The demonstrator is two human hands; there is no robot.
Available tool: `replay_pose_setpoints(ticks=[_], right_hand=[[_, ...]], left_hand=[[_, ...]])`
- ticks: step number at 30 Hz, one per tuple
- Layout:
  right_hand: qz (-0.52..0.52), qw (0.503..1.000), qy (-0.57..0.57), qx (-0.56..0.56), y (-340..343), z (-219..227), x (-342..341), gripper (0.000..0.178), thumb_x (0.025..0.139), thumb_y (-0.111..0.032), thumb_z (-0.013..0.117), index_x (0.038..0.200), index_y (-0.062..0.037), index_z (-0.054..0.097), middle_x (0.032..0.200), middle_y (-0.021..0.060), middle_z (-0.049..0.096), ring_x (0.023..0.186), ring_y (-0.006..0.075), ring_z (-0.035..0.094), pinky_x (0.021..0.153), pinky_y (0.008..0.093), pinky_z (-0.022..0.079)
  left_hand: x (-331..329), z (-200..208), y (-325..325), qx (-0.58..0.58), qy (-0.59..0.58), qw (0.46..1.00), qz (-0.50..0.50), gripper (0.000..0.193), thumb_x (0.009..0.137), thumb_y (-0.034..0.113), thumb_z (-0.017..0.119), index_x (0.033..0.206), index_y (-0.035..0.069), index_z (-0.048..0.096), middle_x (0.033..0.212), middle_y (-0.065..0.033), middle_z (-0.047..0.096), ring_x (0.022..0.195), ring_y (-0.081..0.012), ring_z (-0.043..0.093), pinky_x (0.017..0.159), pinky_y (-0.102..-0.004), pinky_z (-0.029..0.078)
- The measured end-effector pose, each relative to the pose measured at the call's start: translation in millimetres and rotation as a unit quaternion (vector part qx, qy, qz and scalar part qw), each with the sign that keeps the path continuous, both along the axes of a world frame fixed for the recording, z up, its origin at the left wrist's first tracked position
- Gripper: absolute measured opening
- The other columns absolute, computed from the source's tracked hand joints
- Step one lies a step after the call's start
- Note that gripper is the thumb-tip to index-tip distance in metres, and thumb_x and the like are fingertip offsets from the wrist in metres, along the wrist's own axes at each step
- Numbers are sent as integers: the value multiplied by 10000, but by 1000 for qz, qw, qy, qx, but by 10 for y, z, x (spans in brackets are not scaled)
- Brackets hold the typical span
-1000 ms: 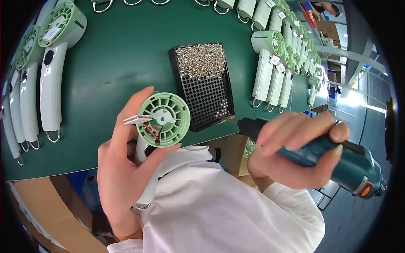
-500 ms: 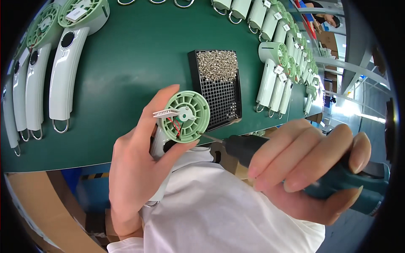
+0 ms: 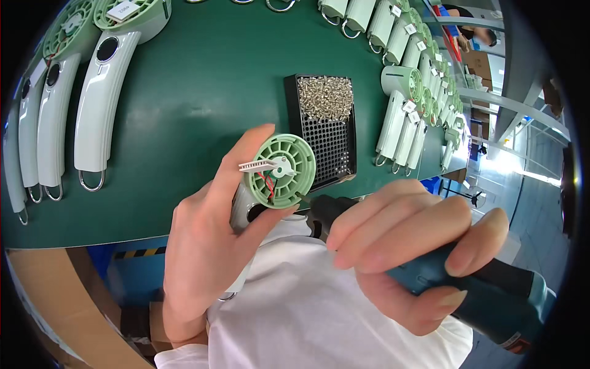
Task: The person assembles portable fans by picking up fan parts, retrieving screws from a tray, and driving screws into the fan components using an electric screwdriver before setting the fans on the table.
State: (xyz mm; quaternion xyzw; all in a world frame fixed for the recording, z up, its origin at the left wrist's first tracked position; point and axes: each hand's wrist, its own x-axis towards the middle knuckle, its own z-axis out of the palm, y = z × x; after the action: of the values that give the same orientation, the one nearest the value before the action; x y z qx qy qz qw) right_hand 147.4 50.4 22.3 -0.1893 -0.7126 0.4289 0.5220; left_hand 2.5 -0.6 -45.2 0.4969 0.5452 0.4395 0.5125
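My left hand point(image 3: 212, 240) is closed around a handheld fan point(image 3: 290, 147) with a round, pale green slotted head and a white handle running down beneath my palm. Red wires and a white connector show on the head, near its hub. In my right hand point(image 3: 412, 240) is a dark teal electric screwdriver point(image 3: 473, 289), held nearly level with its black nose toward the fan. Its tip meets the lower right rim of the head; whether a screw sits there is too small to tell. Just beyond the fan lies a black screw tray point(image 3: 329, 178), with small silver screws point(image 3: 326, 98) heaped at its far end.
Several white-handled fans point(image 3: 107, 104) lie at the left of the green table point(image 3: 196, 80). More fans point(image 3: 393, 126) stand in rows along the right side. Cardboard point(image 3: 67, 301) is below the table's front edge, and another person point(image 3: 473, 27) is far off at the upper right.
The screwdriver has moved left and closer to the fan, its rear end now lower. The fan and my left hand have shifted slightly right in view.
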Motion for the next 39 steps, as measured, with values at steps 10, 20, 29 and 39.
replay_pose_setpoints(ticks=[10,20,29,39], right_hand=[[38,999,-9,-34,32,44,77,338,940,-243,569,1096,-65,328,730,152,563,440,232,557,382,346,512],[-58,990,124,17,34,198,365,349,982,-323,434,1139,-12,444,716,122,513,370,207,475,360,343,468],[-181,981,53,-38,32,-64,741,265,994,-267,394,1119,-34,409,673,136,497,368,217,459,325,355,435],[-194,976,-10,-96,2,-112,850,221,981,-252,406,1128,-87,394,693,126,506,412,227,495,405,373,489]], left_hand=[[24,30,9,7,4,1000,2,632,681,-62,743,1275,0,535,1188,-58,671,672,-110,635,530,-241,490],[18,207,-8,-9,87,995,-38,687,730,-12,757,1366,53,503,1219,-140,647,684,-145,619,602,-235,482],[76,279,-54,-21,196,977,-80,778,722,18,745,1428,151,446,933,-118,588,705,-251,554,668,-367,481],[180,187,-7,-12,76,997,-16,763,739,24,784,1409,48,420,1153,-160,649,980,-231,678,834,-341,560]])
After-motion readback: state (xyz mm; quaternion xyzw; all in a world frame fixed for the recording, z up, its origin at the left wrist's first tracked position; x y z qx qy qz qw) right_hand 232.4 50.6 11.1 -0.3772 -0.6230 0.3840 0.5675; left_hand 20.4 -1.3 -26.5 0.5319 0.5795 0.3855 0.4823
